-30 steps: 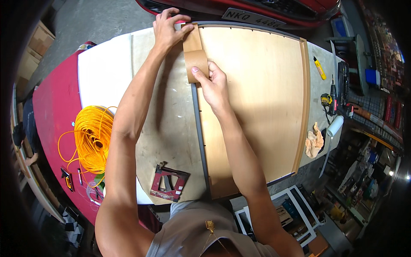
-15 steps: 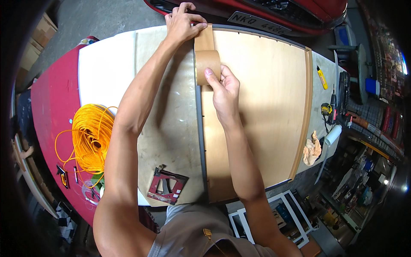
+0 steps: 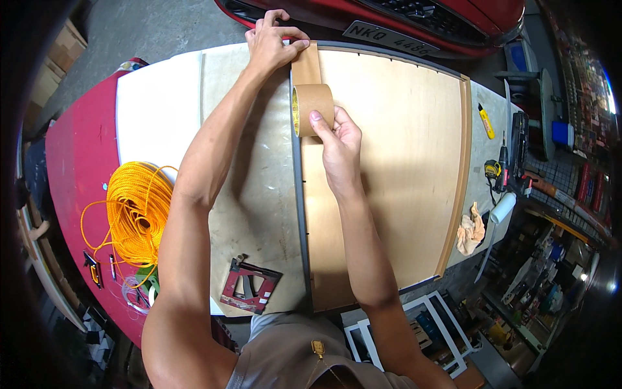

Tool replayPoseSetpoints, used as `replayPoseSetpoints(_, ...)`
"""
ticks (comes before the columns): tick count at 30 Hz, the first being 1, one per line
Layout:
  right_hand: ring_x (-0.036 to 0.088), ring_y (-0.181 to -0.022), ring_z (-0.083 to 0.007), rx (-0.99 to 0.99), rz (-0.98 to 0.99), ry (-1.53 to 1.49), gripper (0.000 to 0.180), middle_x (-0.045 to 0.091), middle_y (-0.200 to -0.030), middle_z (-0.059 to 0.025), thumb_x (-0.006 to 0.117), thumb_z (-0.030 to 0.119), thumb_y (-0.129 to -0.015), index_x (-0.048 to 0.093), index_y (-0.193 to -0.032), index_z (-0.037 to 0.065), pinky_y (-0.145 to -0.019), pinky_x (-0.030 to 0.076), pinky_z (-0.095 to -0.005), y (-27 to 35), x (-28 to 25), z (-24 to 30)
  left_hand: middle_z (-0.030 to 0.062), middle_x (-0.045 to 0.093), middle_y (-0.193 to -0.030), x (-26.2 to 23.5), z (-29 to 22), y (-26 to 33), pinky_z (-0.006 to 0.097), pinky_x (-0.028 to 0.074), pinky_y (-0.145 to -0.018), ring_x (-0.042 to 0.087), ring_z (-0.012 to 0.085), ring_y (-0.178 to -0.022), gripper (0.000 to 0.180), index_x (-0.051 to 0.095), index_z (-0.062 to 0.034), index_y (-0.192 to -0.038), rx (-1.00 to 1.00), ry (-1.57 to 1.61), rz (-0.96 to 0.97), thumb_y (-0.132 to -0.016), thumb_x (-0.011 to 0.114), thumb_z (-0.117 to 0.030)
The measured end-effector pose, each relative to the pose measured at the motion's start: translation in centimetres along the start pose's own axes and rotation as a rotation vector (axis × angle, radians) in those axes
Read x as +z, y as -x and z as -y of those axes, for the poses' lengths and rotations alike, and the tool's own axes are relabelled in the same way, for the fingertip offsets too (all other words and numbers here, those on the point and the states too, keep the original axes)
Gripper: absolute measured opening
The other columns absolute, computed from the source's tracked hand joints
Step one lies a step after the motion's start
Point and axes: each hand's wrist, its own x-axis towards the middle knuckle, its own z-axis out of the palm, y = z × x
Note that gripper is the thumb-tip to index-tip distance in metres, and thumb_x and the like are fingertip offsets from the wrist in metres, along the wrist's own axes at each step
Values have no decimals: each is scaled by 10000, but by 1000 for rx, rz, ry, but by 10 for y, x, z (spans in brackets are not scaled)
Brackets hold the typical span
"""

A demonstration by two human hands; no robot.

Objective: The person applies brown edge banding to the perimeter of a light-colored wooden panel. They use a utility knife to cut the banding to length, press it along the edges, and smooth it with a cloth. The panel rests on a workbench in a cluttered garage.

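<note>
Red car (image 3: 453,16): stood at the far edge of the scene, bumper and plate only in view.
Red surface (image 3: 71,175): lay at the left, under the white board's near-left side.
White board (image 3: 155,110): lay left of centre, partly under the pale panel.
Plywood panel (image 3: 395,162): lay flat at centre-right, light wood, with a wooden strip along its right edge and a dark grey edge along its left.
Pale panel (image 3: 259,214): lay just left of the plywood, touching the grey edge.
Orange rope (image 3: 133,211): lay coiled at the near left, on the white board and the red surface.
Red-and-white packet (image 3: 249,285): lay near, on the pale panel's near edge, apart from both hands.
Rag (image 3: 470,230): lay crumpled at the right, just beyond the wooden strip.
Yellow knife (image 3: 486,121): lay far right, well apart from the hands.
Brown tape roll (image 3: 313,107): stood on edge over the grey edge at the far end, with its strip running away to the far rim.
Tape strip (image 3: 306,63): lay flat from the roll to the far rim.
Left hand (image 3: 272,42): rested at the far rim, fingers curled, thumb pressing the strip's end down.
Right hand (image 3: 337,139): was closed around the near side of the roll, thumb on its outer face.
</note>
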Motion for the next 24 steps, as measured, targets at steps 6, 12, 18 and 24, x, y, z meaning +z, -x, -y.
replayPoseSetpoints(6,588,-854,-52,14,5,3,170,671,-985,-30,606,75,-960,615,-1097,-26,-772,469,-215,-2,-5,-4,8,582,-1259,4,6,-14,507,260,-1017,465,255,-1243,307,791,-353,-923,-275,81,134,-665,796,-519)
replayPoseSetpoints(12,600,-873,-65,68,10,-23,176,678,-1008,-44,604,78,-963,611,-1107,-25,-791,477,-227,-3,-7,-6,63,749,-863,-19,25,-49,392,488,-858,672,180,-849,210,799,-131,-918,-268,512,655,-754,817,-261)
replayPoseSetpoints(18,586,-940,-63,8,26,-86,199,671,-1051,-53,578,102,-982,599,-1129,-30,-848,460,-238,-4,-5,13,45,719,-770,-12,16,-62,318,529,-760,652,145,-741,222,773,-50,-891,-36,363,679,-803,802,-252)
replayPoseSetpoints(24,575,-925,-64,-20,18,-128,201,659,-1040,-46,557,111,-990,592,-1135,-24,-857,447,-238,-10,-3,13,54,715,-766,-13,26,-61,318,530,-738,647,151,-723,243,775,-55,-903,66,425,683,-814,789,-281)
